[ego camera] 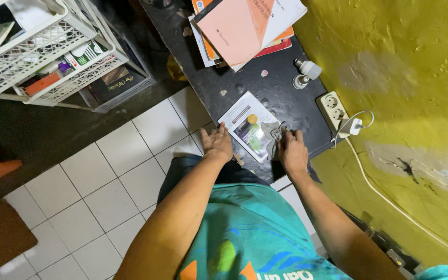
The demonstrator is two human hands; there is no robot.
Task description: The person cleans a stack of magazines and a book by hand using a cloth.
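My left hand (217, 143) rests flat at the near edge of a black table (286, 72), its fingers apart, just touching the corner of a white printed leaflet (247, 120). My right hand (291, 150) presses down on a crumpled grey cloth (271, 133) that lies partly over the leaflet. Both forearms reach forward from my teal shirt.
A stack of books and papers (245, 28) lies at the table's far end. A small white bottle (307, 70) and a cap lie near the yellow wall. A power strip (333, 110) with a white charger sits at the right edge. White wire racks (47, 52) with books stand left, over white tiles.
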